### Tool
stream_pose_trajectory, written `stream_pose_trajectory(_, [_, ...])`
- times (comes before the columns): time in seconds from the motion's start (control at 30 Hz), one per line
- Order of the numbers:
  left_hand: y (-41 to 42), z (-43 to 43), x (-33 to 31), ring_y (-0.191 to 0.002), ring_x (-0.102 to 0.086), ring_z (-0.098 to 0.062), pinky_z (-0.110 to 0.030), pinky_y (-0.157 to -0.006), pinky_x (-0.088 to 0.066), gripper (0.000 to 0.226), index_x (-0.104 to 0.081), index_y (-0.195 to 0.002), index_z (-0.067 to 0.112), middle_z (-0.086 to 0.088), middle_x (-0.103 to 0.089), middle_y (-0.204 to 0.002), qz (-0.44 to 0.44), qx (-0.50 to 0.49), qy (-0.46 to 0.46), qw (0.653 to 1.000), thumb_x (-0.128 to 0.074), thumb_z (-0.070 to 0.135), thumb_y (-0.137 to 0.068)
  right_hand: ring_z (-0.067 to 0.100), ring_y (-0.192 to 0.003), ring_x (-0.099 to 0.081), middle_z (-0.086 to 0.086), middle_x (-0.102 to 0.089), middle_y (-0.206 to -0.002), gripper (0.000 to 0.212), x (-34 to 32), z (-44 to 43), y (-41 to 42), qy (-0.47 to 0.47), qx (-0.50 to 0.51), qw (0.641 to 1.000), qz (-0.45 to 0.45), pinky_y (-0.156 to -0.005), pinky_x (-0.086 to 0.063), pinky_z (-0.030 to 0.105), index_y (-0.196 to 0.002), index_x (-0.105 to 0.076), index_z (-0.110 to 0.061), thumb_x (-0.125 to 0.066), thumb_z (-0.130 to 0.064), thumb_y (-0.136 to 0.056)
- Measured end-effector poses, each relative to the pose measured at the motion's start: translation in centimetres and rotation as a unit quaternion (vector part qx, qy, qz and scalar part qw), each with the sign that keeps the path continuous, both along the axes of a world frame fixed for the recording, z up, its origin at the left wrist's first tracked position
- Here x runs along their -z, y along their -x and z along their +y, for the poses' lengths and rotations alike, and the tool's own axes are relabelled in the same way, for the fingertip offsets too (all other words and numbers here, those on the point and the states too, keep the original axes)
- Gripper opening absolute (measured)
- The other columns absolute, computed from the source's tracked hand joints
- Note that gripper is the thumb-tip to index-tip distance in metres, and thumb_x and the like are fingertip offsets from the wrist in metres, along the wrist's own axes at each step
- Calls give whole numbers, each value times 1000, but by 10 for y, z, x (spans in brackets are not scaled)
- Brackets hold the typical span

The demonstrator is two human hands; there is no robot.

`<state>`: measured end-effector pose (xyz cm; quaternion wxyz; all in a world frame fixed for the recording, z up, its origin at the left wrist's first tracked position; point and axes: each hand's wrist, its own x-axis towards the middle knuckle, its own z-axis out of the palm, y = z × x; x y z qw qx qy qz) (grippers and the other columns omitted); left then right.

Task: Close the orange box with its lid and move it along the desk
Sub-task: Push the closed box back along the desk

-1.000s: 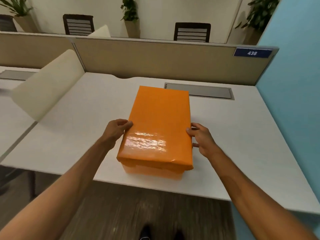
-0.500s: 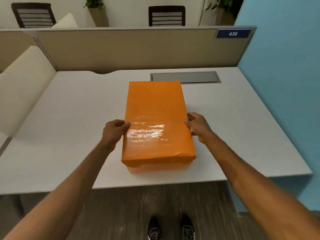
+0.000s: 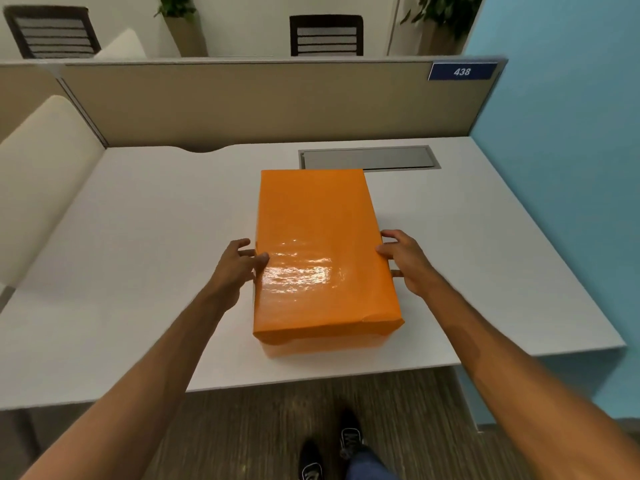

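The orange box lies lengthwise on the white desk with its glossy orange lid seated on top. The paler base shows only under the lid's near edge. My left hand is against the lid's left side, thumb on the top and fingers spread. My right hand is against the right side, thumb on the lid's edge and fingertips touching the side. The box's far end reaches the grey cable hatch.
A beige partition with a blue "438" plate closes the desk's far side. A blue wall runs along the right. A cream side screen stands at the left. My shoes are below the desk's front edge.
The box has slid away from the desk's near edge toward the cable hatch, with both hands on its sides. My fingers are now more spread. The camera has tilted downward.
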<state>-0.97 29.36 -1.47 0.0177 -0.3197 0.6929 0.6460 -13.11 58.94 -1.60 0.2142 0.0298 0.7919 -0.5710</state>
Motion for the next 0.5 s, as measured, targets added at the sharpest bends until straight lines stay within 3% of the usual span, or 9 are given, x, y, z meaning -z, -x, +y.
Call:
stream_pose_trajectory(0.13, [20,-8,-1,-121,-51,-32,-50,-100,-44,69,-34,-144,16,-14,-47,-144,9,12,11,1000,-70,13,-85,31,-114,-58,8,-57,-131,50,1,-8,23,-5,-24,998,54,-83,-54,42,-141,-44,-26,-57,-14,-94])
stream_pose_trajectory(0.23, [40,-11,-6,-115,-52,-27,-44,-94,-45,66,-35,-145,16,-12,-49,-143,19,14,32,999,-68,24,-89,26,-114,-57,7,-55,-135,52,0,-21,45,-31,-52,993,105,-83,-53,37,-143,-43,-27,-60,-22,-94])
stream_pose_trajectory(0.37, [74,-19,-11,-111,-54,-25,-40,-88,-46,59,-39,-144,14,-12,-51,-142,22,3,52,998,-63,31,-93,29,-122,-54,7,-51,-143,58,-2,-38,79,-57,-69,987,133,-95,-51,47,-148,-38,-27,-60,-34,-95])
stream_pose_trajectory(0.5, [110,-26,-15,-119,-56,-31,-44,-97,-48,58,-43,-142,9,-13,-52,-142,-3,-17,106,994,-57,40,-95,30,-126,-53,6,-48,-147,57,-3,-51,112,-68,-78,984,147,-97,-48,49,-150,-36,-26,-56,-37,-97])
